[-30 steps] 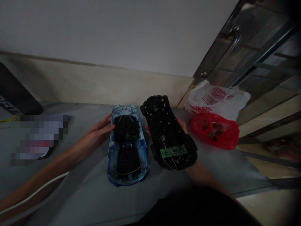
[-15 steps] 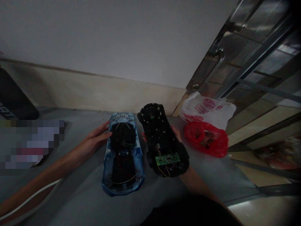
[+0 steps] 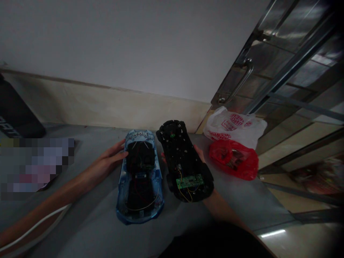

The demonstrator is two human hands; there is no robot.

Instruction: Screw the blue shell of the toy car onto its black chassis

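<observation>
A blue toy car body shell [image 3: 158, 175], its inside facing up with black parts and wires, lies on the grey surface. My left hand [image 3: 114, 157] grips its left edge near the front, thumb over the rim. To the right, my right hand [image 3: 200, 154] holds a black car chassis [image 3: 185, 154] from beneath, with fingertips showing at its left side and the rest of the palm hidden. A green circuit board [image 3: 190, 181] with yellow wires sits at the chassis's near end. The chassis is tilted beside the shell, apart from it at the near end.
A red plastic bag [image 3: 245, 165] and a white printed bag [image 3: 236, 125] lie at the right by a metal door handle [image 3: 245, 79]. A dark object [image 3: 20, 111] stands at the far left, behind a blurred-out item. The wall runs behind.
The view has shifted slightly. Both hands keep their holds, and the shell and chassis stay in nearly the same places.
</observation>
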